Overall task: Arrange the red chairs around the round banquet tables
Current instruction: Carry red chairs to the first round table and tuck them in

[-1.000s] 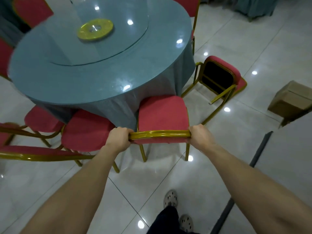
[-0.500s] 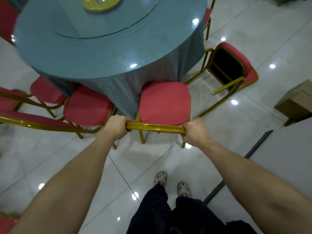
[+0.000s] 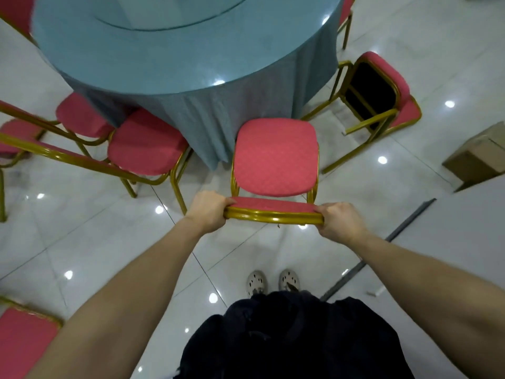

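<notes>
The left hand (image 3: 209, 213) and right hand (image 3: 338, 222) each curl tightly round one end of the gold top rail (image 3: 273, 215) of a red chair (image 3: 276, 157). It stands on the tiled floor (image 3: 90, 242), seat front at the blue-clothed round surface (image 3: 177, 50). A neighbouring chair (image 3: 144, 143) stands just left of it, and a tipped chair (image 3: 379, 97) lies to its right.
</notes>
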